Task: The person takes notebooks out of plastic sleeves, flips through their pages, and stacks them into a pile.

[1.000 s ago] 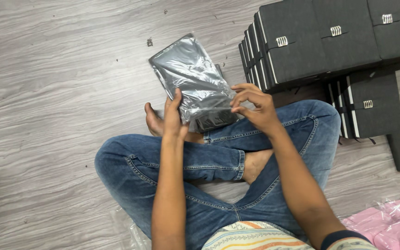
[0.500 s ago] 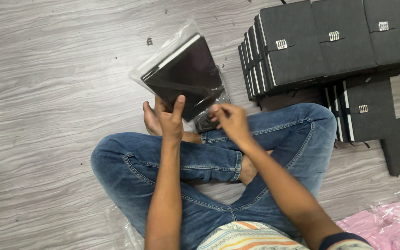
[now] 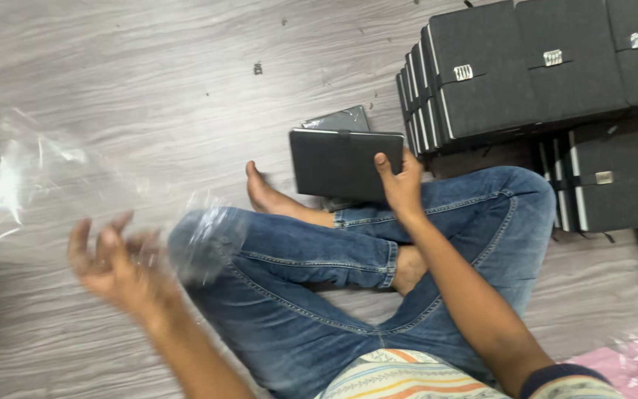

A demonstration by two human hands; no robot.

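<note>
Fingers (image 3: pixel 385 166) of the right hand (image 3: pixel 402 188) are closed on the lower right edge of a dark grey notebook (image 3: pixel 341 162), thumb at the front, the rest hidden behind; it is held upright just above the jeans (image 3: pixel 311 251), near the bare foot (image 3: pixel 267 196). Left hand (image 3: pixel 112 262) is blurred, fingers spread wide, w/ a clear plastic bag (image 3: pixel 31 192) loose at the fingertips; whether it is gripped can't be told. Notebook is judged stiff-covered, fairly light, matte & not slippery; best taken at an edge or the spine, clear of the strap closure. Bag is judged flimsy, slick, easily crumpled. Stacked grey notebooks (image 3: pixel 526 70) are seen on the wood floor (image 3: pixel 112 74) at right; a pink packet (image 3: pixel 636 366) at the corner.
</note>
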